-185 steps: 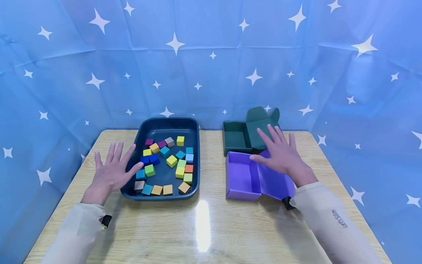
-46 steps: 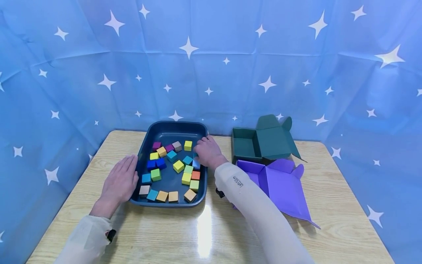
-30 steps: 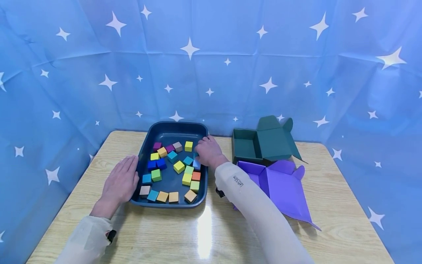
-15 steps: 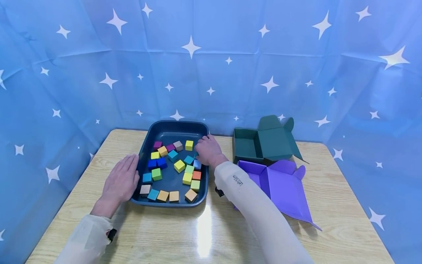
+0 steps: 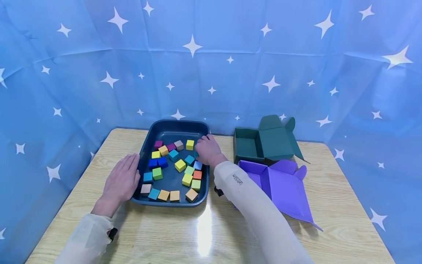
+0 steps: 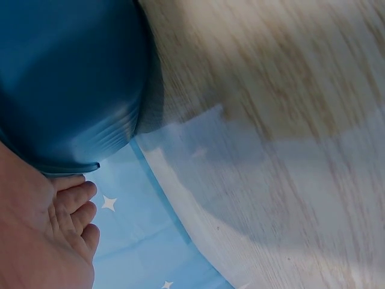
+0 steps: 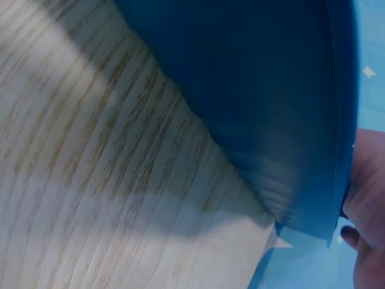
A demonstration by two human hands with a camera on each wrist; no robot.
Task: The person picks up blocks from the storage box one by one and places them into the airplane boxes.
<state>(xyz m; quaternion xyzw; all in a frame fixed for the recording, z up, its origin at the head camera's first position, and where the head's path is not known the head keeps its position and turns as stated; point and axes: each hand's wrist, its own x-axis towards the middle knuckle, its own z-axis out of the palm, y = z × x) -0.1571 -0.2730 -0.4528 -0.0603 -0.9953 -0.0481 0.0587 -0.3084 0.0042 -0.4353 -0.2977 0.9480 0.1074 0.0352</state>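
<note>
A dark blue tray [image 5: 168, 203] holds several small coloured cubes, among them a yellow cube [image 5: 180, 165], a green cube [image 5: 157, 173] and an orange-red cube [image 5: 197, 175]. My left hand [image 5: 122, 179] rests along the tray's left side, fingers extended together at the rim; the left wrist view shows its fingertips beside the tray's outer wall. Over the right rim reaches my right hand [image 5: 209, 151], its fingers bent down around a teal cube [image 5: 196, 154] that they mostly cover. Just in front of that hand sits a light blue cube [image 5: 197, 165].
To the right, a dark green box [image 5: 248, 143] stands with its lid folded open. In front of it lies an open purple box [image 5: 290, 190], partly behind my right sleeve. All stand on a wooden table [image 5: 165, 234] before a blue star-patterned cloth [image 5: 211, 73].
Both hands were spread above the table. Since then my left hand has settled at the tray's left rim, and my right has moved left from over the purple box into the tray. Lately both barely move.
</note>
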